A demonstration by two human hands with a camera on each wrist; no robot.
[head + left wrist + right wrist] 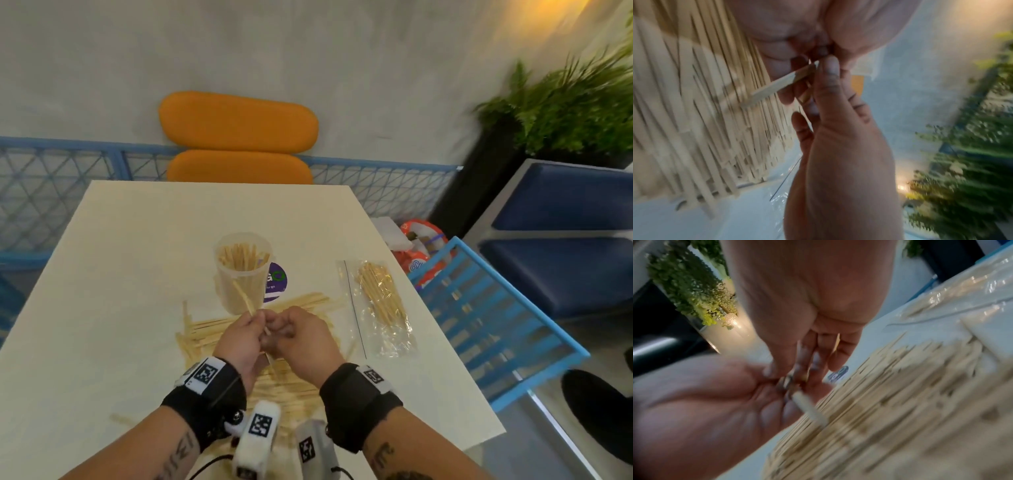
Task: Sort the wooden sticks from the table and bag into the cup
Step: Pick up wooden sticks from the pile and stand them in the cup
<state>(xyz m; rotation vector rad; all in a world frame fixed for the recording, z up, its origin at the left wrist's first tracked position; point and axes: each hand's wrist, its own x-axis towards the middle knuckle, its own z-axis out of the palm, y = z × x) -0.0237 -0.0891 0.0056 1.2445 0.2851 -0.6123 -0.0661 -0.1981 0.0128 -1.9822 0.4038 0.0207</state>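
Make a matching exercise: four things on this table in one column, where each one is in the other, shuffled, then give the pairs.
Things:
1. cup
2. bag
3. loose sticks
4. purple sticker

Places:
A. flat near the table's right edge, sticks inside
B. spread on the table under the hands
C. upright beyond the hands, sticks standing in it
D. on the tabletop, partly hidden behind the cup

Pairs: 1-C, 2-A, 3-B, 4-D

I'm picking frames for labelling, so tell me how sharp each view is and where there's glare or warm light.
Head view: mostly sharp on the cup and bag, plant smeared, warm glow top right. Left wrist view: left hand fairly clear, stick pile streaked. Right wrist view: heavily blurred; glare on the bag.
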